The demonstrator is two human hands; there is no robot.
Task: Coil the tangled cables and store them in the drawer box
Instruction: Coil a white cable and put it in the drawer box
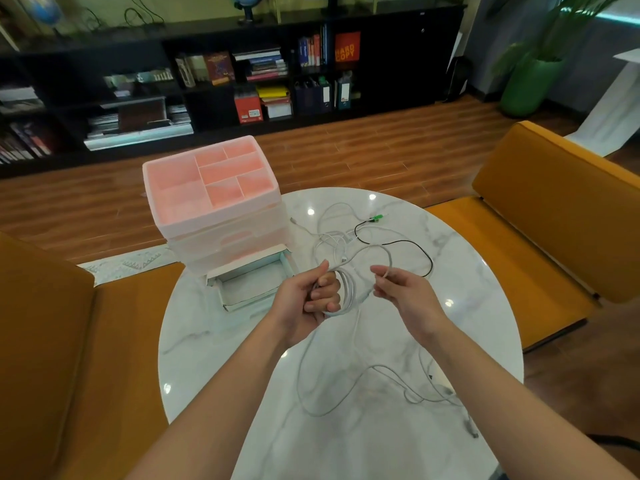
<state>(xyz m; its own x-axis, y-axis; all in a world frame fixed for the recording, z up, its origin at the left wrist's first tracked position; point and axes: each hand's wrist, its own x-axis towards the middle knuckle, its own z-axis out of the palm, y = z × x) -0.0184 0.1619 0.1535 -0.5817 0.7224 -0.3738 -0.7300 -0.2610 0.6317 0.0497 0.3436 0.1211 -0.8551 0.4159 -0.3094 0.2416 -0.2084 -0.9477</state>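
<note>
**Cables half-coiled above the marble bench**

Cables in white lie tangled (332, 237) on the far part of the round marble bench (346, 445), with a thin black cable (420, 245) looping out to the right and ending in a green plug (375, 219). Another loose run of white cable (346, 386) trails across the near part of the bench toward its right edge.

Above the middle of the bench, the left hand (308, 299) has its grip curled round a small coil of white cable (346, 292), several turns bunched together against the fingers. The right hand (401, 289) pinches a strand of the same cable between thumb and forefinger, just beside the coil; a loop arcs up from the pinch and back toward the tangle.

At the left edge of the bench stands the drawer box (221, 223), a translucent white unit with a pink divided tray (214, 174) on top. Its lowest drawer (249, 282) is pulled out toward the person, just left of the left hand.

Orange seats (554, 209) flank the bench, and a dark bookshelf (242, 74) lines the far wall.
</note>
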